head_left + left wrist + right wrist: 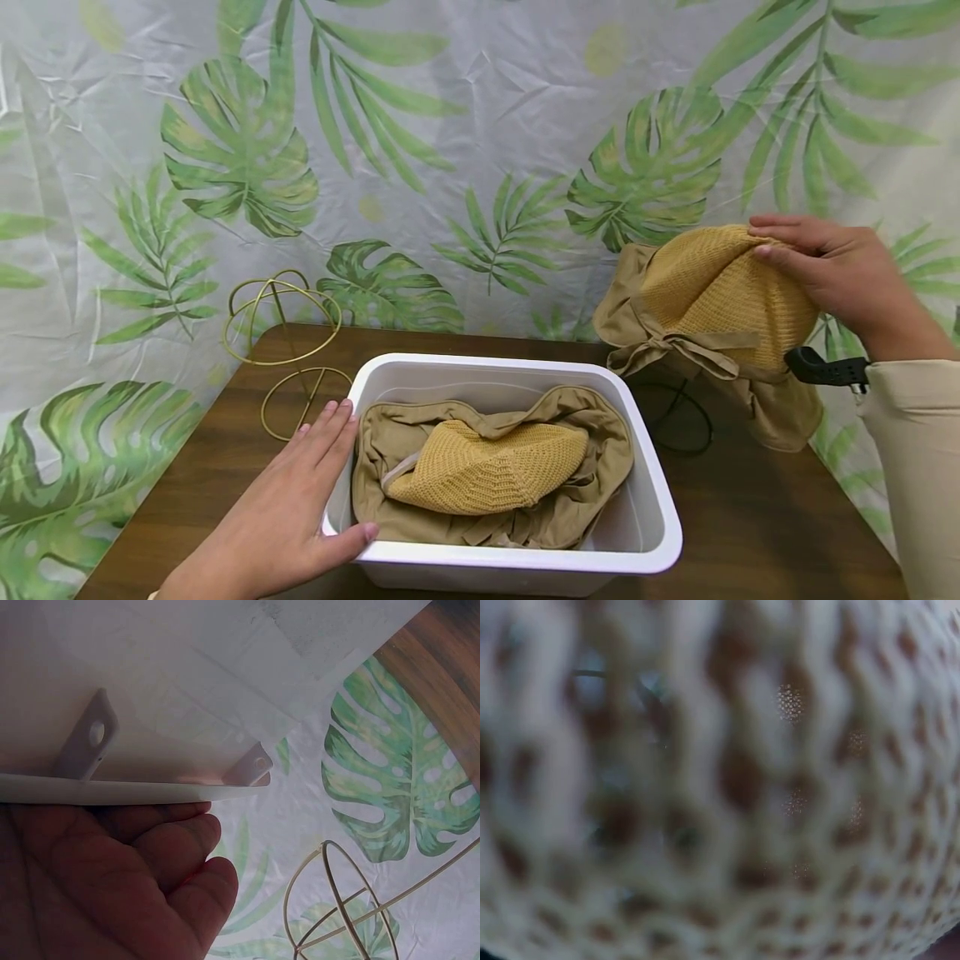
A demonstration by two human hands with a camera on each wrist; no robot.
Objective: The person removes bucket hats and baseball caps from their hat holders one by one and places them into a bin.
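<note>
My right hand [847,267] pinches the crown of a sun hat [720,292] with a yellow knitted top, a floppy tan brim and a tied tan bow. It is at the right, above a dark wire ring [686,421]. Blurred knit of that hat [765,780] fills the right wrist view. At the left, my left hand [292,492] lies with fingers stretched along the rim of a white plastic bin [517,557], its thumb over the front corner. Inside the bin sits a second yellow and tan hat [495,467], crown up and brim folded against the walls.
A gold wire hat stand [281,317] stands at the back left, beyond my left hand. The bin is on a dark wooden table [202,475]. Behind it hangs a pale cloth [517,108] printed with green leaves.
</note>
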